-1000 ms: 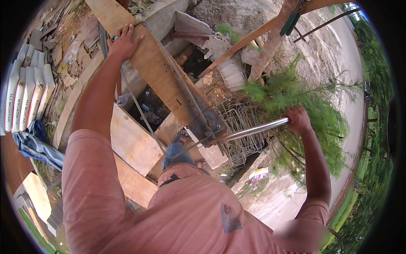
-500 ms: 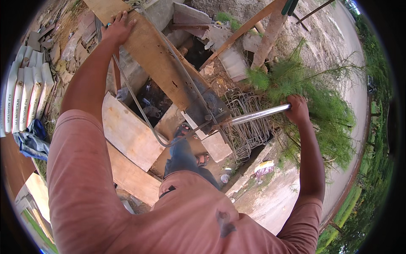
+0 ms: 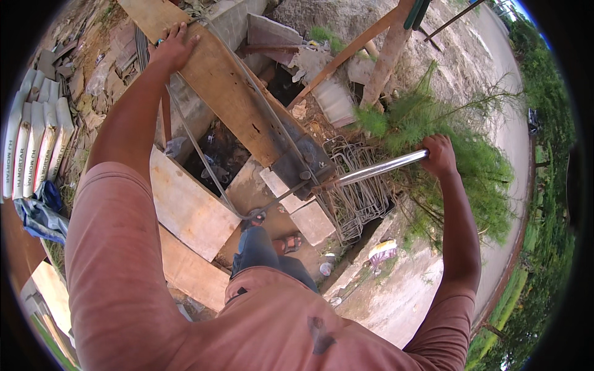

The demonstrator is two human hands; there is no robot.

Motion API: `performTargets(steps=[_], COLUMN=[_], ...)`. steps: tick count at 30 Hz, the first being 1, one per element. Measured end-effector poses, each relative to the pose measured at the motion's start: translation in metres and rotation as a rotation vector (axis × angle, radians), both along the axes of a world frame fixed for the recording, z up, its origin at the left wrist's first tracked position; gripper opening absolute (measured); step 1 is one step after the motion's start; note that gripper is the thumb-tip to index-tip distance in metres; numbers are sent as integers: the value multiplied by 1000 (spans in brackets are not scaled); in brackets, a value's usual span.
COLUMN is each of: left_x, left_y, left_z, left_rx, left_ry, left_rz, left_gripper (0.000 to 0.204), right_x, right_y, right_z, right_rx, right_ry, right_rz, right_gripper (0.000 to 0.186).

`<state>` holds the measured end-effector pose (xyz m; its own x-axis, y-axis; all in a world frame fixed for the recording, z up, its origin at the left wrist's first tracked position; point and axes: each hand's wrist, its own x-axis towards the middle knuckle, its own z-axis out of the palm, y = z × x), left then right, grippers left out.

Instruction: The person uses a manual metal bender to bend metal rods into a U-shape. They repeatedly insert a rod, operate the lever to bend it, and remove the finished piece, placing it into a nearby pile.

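My left hand (image 3: 176,48) lies on a long wooden plank (image 3: 229,93), fingers stretched out, near its far end. A thin bent metal rod (image 3: 185,130) runs from beside that hand down to a rounded corner, then back to the dark metal plate (image 3: 300,167) on the plank's near end. Another length of rod lies along the plank. My right hand (image 3: 438,154) is closed round the end of a shiny metal pipe (image 3: 383,168), whose other end meets the rod at the plate. Small upright pegs stand on this plate.
Several bent wire frames (image 3: 359,191) are stacked right of the plate, beside a feathery green bush (image 3: 445,167). Pits open on both sides of the plank. Pale boards (image 3: 192,204) lie at left, with bagged mortar (image 3: 40,142) farther out. Wooden props (image 3: 387,62) slant beyond.
My right hand and the pipe have shifted slightly to the right. My feet have moved nearer to my body. The left hand stays on the plank.
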<state>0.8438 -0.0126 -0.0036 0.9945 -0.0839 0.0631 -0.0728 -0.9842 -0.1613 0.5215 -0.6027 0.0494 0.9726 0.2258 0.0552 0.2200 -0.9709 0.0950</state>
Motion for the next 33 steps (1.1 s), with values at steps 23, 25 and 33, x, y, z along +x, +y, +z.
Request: performTargets(steps=[23, 25, 33], left_x=[10, 14, 3], left_y=[5, 4, -8], left_z=[-7, -3, 8], left_rx=[-50, -58, -98], left_ry=[-5, -8, 19], left_rz=[10, 5, -11], left_gripper=[73, 74, 73], right_x=[-16, -23, -196], right_y=[24, 27, 115], right_z=[-2, -10, -52], right_rx=[-3, 10, 53], right_ry=[-39, -52, -114], right_rz=[-180, -230, -773], right_gripper=[8, 8, 11])
